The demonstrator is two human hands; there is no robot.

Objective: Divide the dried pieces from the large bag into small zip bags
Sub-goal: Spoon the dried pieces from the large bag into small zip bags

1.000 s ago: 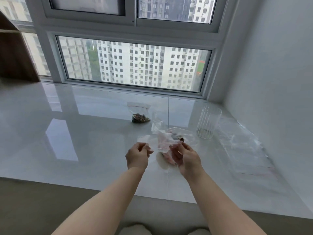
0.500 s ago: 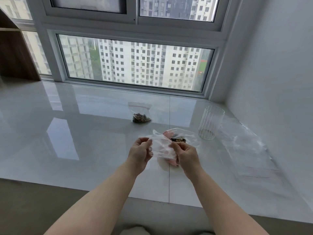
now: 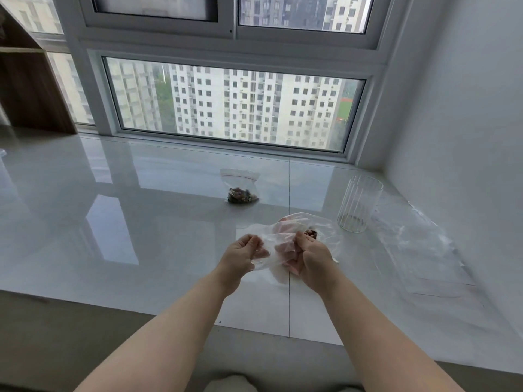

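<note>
Both hands hold 1 crumpled clear bag [image 3: 285,236] just above the white sill [image 3: 141,222], near its front edge and a little right of the middle seam. The left hand [image 3: 240,256] has its fingers curled in, pinching the bag's left side. The right hand [image 3: 311,257] grips the bag's right side with bent fingers and thumb, and a small clump of dark dried pieces [image 3: 310,232] shows inside the plastic just above its fingertips. Something pinkish shows through the film between the hands; what it is cannot be told.

Farther back, toward the window, a small zip bag [image 3: 240,183] lies flat on the sill with a heap of dried pieces in its lower end and a red line along its top. To the right, near the wall side, a clear ribbed glass [image 3: 359,206] stands upright. Just beside the glass, a large sheet of clear plastic [image 3: 424,247] lies flat along the right edge of the sill.
</note>
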